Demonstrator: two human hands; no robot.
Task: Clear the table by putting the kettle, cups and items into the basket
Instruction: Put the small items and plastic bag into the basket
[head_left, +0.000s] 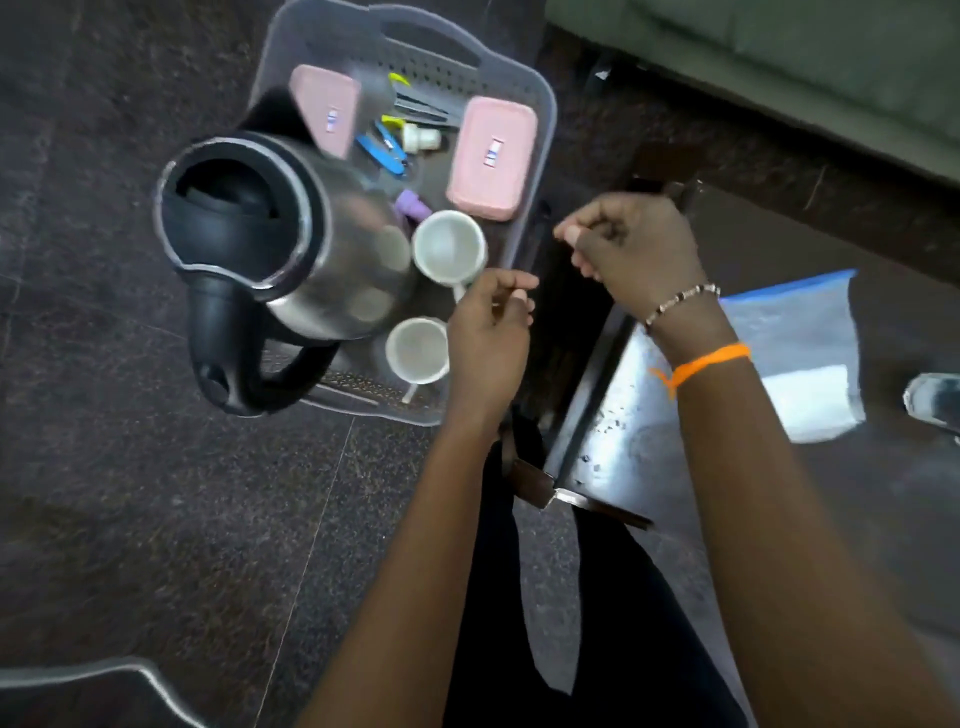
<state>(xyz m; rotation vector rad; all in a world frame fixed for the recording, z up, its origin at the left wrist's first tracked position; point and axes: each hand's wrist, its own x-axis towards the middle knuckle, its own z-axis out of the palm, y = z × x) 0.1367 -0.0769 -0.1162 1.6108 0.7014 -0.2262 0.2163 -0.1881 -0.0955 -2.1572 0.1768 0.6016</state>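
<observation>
A translucent grey basket (540, 104) sits on the dark floor. In it a steel kettle (332, 244) with a black lid and handle leans at the left. Two white cups stand beside it, one (449, 247) above the other (418, 351). Two pink boxes lie in the basket, one (493, 156) at the right and one (327, 109) further left, with small items (384, 148) between them. My left hand (488, 332) is curled right by the upper cup's handle; whether it grips the handle is hidden. My right hand (634, 249) hovers just right of the basket rim, fingers closed, nothing visible in it.
A low metal table (618, 415) stands at the right, with a clear zip bag (800, 332) holding something white. A green sofa (779, 47) is at the top right. A shoe (935, 400) shows at the right edge. Dark stone floor surrounds the basket.
</observation>
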